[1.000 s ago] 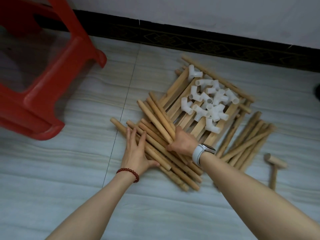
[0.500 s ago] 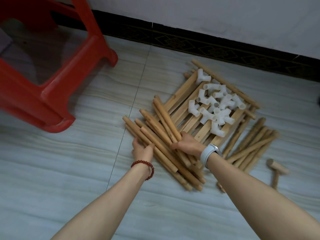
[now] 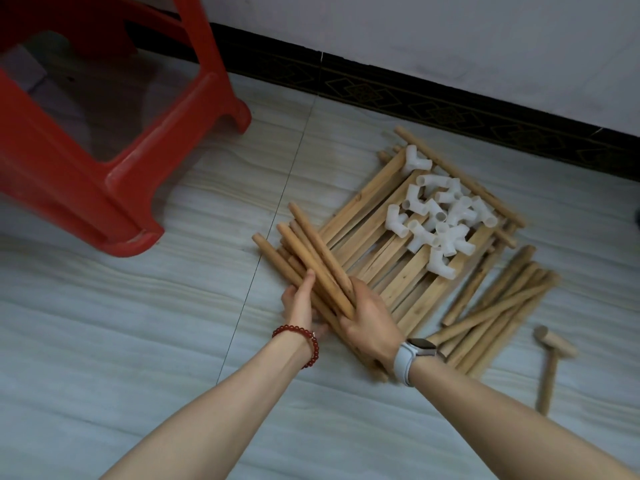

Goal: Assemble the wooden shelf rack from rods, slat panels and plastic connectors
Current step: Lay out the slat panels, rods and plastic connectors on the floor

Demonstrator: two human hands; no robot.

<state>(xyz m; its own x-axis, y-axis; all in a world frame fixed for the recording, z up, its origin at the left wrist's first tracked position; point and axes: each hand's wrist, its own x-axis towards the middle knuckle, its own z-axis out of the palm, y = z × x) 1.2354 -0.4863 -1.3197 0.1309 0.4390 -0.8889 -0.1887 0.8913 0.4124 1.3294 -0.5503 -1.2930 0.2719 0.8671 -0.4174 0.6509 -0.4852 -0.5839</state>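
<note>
We see the left hand [image 3: 300,308] and the right hand [image 3: 370,323] gathered around one bundle of rods [image 3: 311,258] near the middle of the view. The left hand's fingers lie fairly straight along the bundle's 9 o'clock side, thumb underneath, cupping it. The right hand wraps the bundle from the 3 o'clock side, fingers curled beneath and out of sight. The rods point toward 11 o'clock, their far ends raised off the floor [image 3: 138,341].

Just beside the bundle, at 2 o'clock from the hands, the slat panels [image 3: 388,271] lie stacked flat on the floor. A heap of white plastic connectors [image 3: 440,216] rests on top of them. At 3 o'clock, a second pile of rods [image 3: 498,313] lies on the floor, near the panels. Further toward 4 o'clock lies a small wooden mallet [image 3: 550,358]. A red plastic stool [image 3: 114,168] stands at 10 o'clock, well apart from the parts.
</note>
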